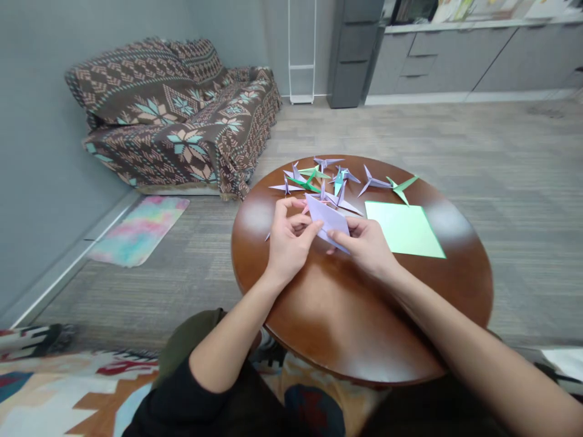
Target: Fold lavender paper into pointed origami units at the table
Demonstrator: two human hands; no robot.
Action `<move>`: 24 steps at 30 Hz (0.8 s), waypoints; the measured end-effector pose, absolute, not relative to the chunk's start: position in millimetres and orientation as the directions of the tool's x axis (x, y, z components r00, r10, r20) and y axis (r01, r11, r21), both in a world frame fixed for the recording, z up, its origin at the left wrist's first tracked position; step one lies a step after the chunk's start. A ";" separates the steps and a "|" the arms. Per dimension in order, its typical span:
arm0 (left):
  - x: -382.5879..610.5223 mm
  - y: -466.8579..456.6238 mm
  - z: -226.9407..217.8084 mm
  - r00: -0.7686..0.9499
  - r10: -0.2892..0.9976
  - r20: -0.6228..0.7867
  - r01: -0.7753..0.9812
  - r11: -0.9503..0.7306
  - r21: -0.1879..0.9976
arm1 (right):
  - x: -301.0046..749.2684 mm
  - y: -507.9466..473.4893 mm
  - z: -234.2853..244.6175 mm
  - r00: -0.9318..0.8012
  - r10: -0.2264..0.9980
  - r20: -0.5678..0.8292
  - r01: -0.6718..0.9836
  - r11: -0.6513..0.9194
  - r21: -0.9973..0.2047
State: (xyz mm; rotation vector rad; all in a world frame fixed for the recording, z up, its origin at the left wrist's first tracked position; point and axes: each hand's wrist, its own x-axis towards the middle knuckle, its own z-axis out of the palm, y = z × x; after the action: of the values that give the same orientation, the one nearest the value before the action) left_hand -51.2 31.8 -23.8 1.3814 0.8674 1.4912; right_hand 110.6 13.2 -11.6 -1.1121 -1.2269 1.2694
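Both hands hold a folded sheet of lilac paper (328, 221) above a round brown wooden table (346, 321). My left hand (289, 237) pinches its left edge between thumb and curled fingers. My right hand (367, 246) grips the right side. Just beyond the hands lies a loose group of pointed lilac origami figures (376, 183), mixed with green ones such as the figure (403, 187) near the far rim. A flat square of pale green paper (404, 229) lies right of my right hand.
A sofa (177, 121) under a patterned brown throw stands at the back left, with a multicoloured mat (139, 230) on the carpet before it. Grey cabinets (455, 67) line the far wall. A patterned rug (68, 388) lies under my knees.
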 end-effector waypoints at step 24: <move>-55.2 37.7 -21.9 0.184 0.980 0.078 -0.345 -0.010 0.939 | 115.9 14.2 -17.4 -0.102 0.990 0.102 -0.210 0.079 -0.975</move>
State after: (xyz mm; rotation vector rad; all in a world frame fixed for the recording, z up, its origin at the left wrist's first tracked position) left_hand -55.2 37.7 -21.9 1.0669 0.7900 1.2420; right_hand 115.9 14.2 -17.4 -0.9353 -1.1758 1.3128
